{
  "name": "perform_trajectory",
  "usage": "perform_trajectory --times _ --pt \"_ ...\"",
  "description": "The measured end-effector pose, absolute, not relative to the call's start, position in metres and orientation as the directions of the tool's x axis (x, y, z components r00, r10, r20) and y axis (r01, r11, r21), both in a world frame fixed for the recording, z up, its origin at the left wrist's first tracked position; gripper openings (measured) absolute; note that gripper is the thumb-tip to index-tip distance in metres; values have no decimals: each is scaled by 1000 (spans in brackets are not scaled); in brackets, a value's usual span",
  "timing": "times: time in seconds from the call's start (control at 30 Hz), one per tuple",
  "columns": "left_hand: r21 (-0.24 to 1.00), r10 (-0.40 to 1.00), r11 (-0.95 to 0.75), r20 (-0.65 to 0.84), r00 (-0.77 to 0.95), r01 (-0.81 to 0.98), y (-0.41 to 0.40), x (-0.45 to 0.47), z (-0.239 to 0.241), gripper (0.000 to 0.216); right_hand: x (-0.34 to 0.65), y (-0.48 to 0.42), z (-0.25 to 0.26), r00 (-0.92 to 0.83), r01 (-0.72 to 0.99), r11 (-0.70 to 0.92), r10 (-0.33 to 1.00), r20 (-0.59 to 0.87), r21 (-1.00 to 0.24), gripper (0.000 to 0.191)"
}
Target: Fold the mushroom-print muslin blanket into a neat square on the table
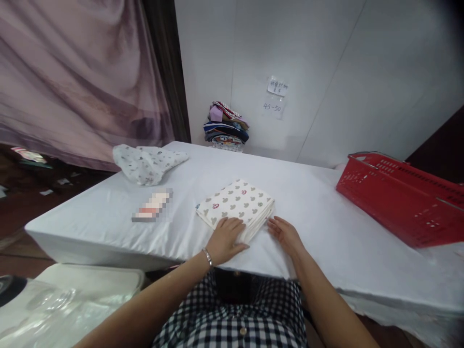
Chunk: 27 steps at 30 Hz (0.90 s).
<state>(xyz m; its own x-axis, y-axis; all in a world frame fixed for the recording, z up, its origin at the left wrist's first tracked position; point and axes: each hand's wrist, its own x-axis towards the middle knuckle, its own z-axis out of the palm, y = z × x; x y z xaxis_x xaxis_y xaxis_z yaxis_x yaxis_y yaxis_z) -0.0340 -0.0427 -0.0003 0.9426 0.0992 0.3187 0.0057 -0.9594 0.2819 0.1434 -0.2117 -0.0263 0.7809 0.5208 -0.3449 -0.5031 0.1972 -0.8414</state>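
Observation:
A folded white cloth [237, 200] with a mushroom-like print in grey and red lies flat on the white-covered table [308, 208] in front of me. My left hand [225, 239] rests on its near corner, fingers stretched out over the top layer. Just right of the cloth's layered edge is my right hand [284, 234], fingers extended and slightly curved, close to the fold. Whether its fingertips touch the cloth I cannot tell. Neither hand grasps anything.
A crumpled patterned cloth [145, 163] lies at the table's far left corner, with a blurred-out flat object [152, 207] nearer me. On the right stands a red plastic basket [398, 198]. A stack of folded fabrics [226, 126] is by the wall, below paper notes [274, 104].

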Motion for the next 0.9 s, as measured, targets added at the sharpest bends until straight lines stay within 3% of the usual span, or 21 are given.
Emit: perform_trajectory --times 0.2,0.37,0.57,0.9 --pt "221 100 -975 298 949 33 -49 -37 -22 62 168 -196 -31 807 -483 160 462 -367 -861 32" --pt "127 6 -991 274 962 -30 -44 -42 -24 75 179 -188 -33 791 -499 119 468 -395 -858 43" --pt "31 -3 -999 264 964 -12 -32 -55 -15 61 199 -182 -27 817 -431 71 454 -355 -900 58" --pt "-77 -13 -997 317 948 12 -12 -46 -30 48 237 -161 -25 814 -165 -228 518 -263 -960 38"
